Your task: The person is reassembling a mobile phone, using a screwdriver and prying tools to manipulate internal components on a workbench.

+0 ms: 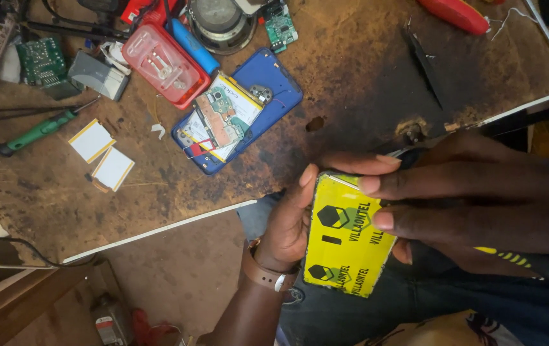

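The yellow panel [345, 240] is held over the person's lap, just below the table [364, 77] edge. The left hand [287, 224] grips its left side, fingers curled around the edge and thumb up by the top corner. The right hand [473, 192] lies across its right side with fingers stretched flat, tips pressing on the yellow face. It looks like the panel is being pushed or peeled at its top edge. A careful next move would need a steady grip and a gentle pull, because the panel looks thin.

Up from the panel, on the table, lies an open blue phone [239, 109] with its insides showing. Left of the phone sit two small white cards [101, 154] and a green screwdriver [37, 131]. Just above the phone are a red box [162, 64] and a round speaker [223, 22]. Far to the right of the phone is a red tool [457, 14].
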